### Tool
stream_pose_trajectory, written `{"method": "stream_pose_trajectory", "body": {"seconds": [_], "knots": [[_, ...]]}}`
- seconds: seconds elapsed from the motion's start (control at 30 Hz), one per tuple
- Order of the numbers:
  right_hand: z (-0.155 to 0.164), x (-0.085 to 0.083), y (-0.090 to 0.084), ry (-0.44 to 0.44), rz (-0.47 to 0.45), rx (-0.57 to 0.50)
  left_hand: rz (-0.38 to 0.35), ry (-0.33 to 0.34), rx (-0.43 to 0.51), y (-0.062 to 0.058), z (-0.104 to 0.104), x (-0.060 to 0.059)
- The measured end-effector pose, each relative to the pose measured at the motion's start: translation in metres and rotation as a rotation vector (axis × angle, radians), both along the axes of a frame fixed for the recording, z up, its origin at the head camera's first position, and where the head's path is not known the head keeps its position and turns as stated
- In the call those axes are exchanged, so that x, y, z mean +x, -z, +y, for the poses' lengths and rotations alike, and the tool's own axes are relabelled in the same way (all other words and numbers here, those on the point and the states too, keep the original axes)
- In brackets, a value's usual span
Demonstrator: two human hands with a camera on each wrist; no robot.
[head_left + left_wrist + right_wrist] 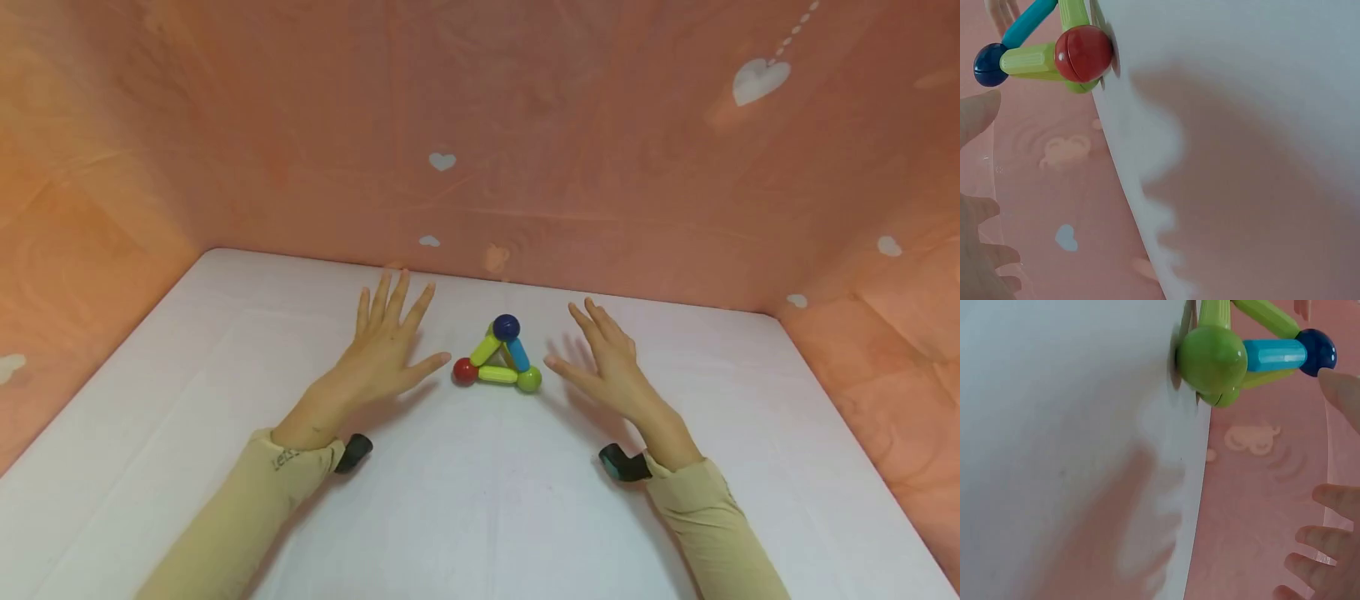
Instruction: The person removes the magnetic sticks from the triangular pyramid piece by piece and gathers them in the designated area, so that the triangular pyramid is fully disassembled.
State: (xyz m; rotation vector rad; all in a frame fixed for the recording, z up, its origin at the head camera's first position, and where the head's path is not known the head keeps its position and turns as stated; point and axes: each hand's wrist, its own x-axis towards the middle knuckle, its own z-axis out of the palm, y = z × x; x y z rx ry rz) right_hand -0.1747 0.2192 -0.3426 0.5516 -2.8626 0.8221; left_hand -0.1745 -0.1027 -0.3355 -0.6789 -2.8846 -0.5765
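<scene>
A small pyramid of magnetic rods and balls stands on the white table, between the two hands. Its dark blue ball (506,327) is on top; the red ball (465,372) and the green ball (529,380) sit at the front corners. A yellow-green rod (498,374) joins those two, and a blue rod (1277,355) slopes up to the top. Another green ball (1221,399) shows partly behind. My left hand (378,350) hovers left of the pyramid, fingers spread, holding nothing. On the other side my right hand (611,367) is likewise raised, its fingers extended and nothing in them.
The white table (480,517) reaches back to a pink-orange cloth (480,125) with pale hearts, which also rises at both sides. Dark wrist devices (624,463) show at the sleeve cuffs. Both hands cast shadows on the tabletop.
</scene>
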Motion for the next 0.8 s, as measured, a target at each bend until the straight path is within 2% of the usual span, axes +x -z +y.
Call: {"method": "stream_pose_trajectory", "body": {"seconds": [0.3,0.6,0.8], "knots": [[-0.01,0.001,-0.001,-0.029,-0.007,-0.035,0.013,0.033,0.053,0.0,0.012,-0.002],[-0.019,0.001,-0.003,-0.05,0.019,-0.109,-0.028,0.064,0.206,0.0,0.029,-0.005],[-0.025,-0.001,0.0,-0.08,0.03,-0.184,-0.052,0.061,0.273,-0.002,0.036,-0.005]]}}
